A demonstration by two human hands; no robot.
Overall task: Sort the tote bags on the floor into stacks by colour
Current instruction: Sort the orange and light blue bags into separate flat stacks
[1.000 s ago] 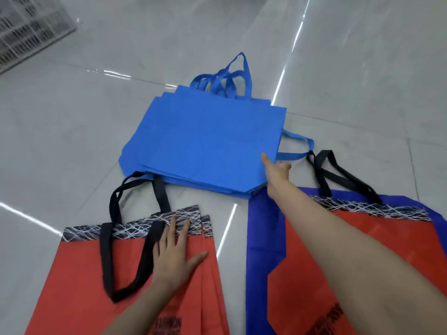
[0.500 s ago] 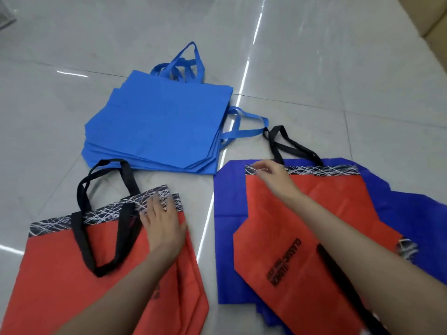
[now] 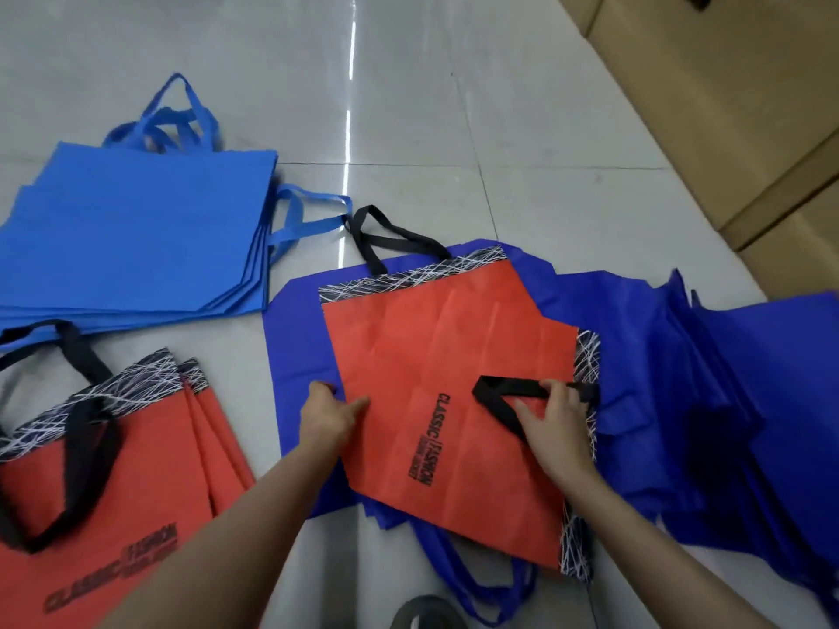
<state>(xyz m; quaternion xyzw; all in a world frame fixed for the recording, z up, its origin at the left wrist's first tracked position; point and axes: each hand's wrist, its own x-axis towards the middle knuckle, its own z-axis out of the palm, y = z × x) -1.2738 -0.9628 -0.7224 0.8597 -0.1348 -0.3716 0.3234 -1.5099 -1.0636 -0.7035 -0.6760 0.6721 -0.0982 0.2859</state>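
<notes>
A stack of light blue tote bags (image 3: 136, 238) lies at the upper left. A stack of red bags with black patterned bands (image 3: 113, 469) lies at the lower left. In the middle a red bag (image 3: 436, 356) lies on top of dark blue bags (image 3: 681, 379), and a second red bag shows under its right edge. My left hand (image 3: 329, 413) grips the top red bag's left edge. My right hand (image 3: 556, 424) holds a black handle (image 3: 504, 392) lying across that bag.
Cardboard boxes (image 3: 735, 106) line the right side. Grey tiled floor (image 3: 408, 106) stretches beyond the bags. A dark rounded object (image 3: 422, 615) shows at the bottom edge.
My left hand left the red stack and moved to the middle red bag's left edge. My right hand shifted from that bag's patterned top band down to a black handle. The view swung right.
</notes>
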